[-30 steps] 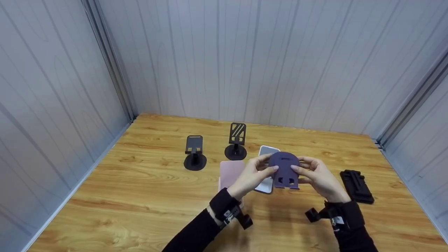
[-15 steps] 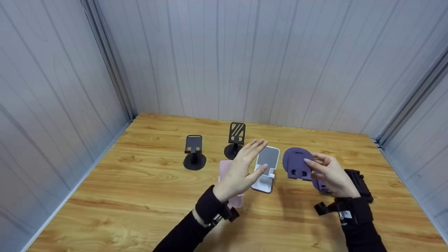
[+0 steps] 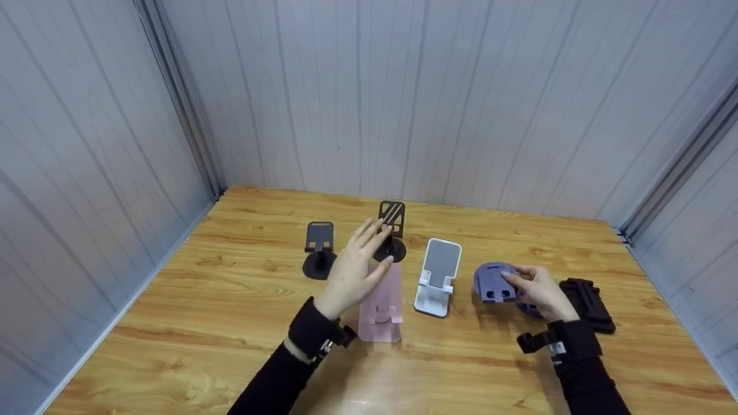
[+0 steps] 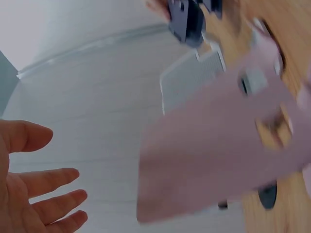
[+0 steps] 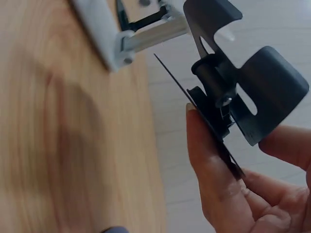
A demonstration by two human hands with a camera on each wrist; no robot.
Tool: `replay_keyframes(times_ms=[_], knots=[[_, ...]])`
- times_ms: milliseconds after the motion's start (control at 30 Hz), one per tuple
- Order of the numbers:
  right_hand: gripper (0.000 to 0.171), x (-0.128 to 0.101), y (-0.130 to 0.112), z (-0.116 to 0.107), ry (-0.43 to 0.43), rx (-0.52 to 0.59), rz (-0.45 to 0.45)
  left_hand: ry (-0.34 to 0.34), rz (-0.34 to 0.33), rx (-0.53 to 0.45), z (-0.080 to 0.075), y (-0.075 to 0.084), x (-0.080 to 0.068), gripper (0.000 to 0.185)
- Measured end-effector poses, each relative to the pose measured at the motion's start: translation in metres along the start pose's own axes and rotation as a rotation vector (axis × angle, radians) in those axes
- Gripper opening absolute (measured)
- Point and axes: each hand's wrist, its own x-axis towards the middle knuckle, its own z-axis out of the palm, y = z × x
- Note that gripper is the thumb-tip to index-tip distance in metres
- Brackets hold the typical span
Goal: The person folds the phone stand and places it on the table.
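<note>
Wooden table (image 3: pixel 230 300): the left hand (image 3: pixel 351 271), having let go, is hovering open-fingered above the pink stand (image 3: pixel 381 311), while the right hand (image 3: pixel 539 291) alone is lowering the purple stand (image 3: pixel 493 282) beside the white stand (image 3: pixel 437 276).

purple stand (image 3: pixel 494 282), pink stand (image 3: pixel 381 302)

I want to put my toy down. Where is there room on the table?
The wooden table is bare at its near edge and left of the round-based black stand. It is crowded mid-table: pink stand, white stand, purple stand, folded black stand.
</note>
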Motion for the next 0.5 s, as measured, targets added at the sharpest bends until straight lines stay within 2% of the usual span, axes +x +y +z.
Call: replay_keyframes(times_ms=[100,233,333,500], knots=[[0.082,0.002,0.004,0.003,0.015,-0.075,-0.005,-0.011,-0.05,0.049,-0.003,-0.011,0.001,0.054],[0.07,0.006,0.006,0.01,0.045,-0.163,-0.014,-0.035,-0.098,0.084,-0.005,-0.023,0.0,0.054],[0.06,0.01,0.008,0.014,0.069,-0.213,-0.013,-0.05,-0.108,0.104,-0.005,-0.03,-0.002,0.053],[0.055,0.016,0.01,0.017,0.089,-0.302,-0.025,-0.054,-0.114,0.119,-0.005,-0.041,-0.007,0.052]])
